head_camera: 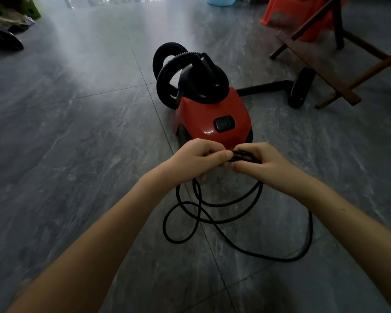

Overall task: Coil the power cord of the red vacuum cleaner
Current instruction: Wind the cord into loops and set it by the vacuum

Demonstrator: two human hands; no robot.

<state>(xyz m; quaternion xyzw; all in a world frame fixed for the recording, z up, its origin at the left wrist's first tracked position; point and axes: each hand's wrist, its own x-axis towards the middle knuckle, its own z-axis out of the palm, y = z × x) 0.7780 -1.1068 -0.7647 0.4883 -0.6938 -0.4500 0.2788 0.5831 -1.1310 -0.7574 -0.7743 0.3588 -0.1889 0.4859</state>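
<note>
**Spotter:** Where's the cord right now?

**Operator:** I've got the thin black power cord [284, 260] partly gathered. A few strands are bunched up off the ground between my hands. The rest sprawls in loose, crossing loops on the grey marbled floor tiles [77, 154], below my wrists and back toward me.

**Spotter:** And the grip?

**Operator:** My left hand [199, 159] has its fingers curled round one end of the bunch, thumb pressed on top. My right hand [260, 163] pinches the other end, fingers folded over it. The hands are nearly touching, and the bunch runs left to right between them.

**Spotter:** Which way does the slack lie?

**Operator:** Down and toward me, with the widest loop swinging out under my right forearm. So I reckon the right hand is nearer for fetching the next length, with the left minding the coil.

**Spotter:** The machine?

**Operator:** The boxy red plastic vacuum cleaner [212, 114] sits just beyond my knuckles, its black ribbed hose [167, 71] curled behind. I can't tell where the cord enters it, or where the plug is.
</note>
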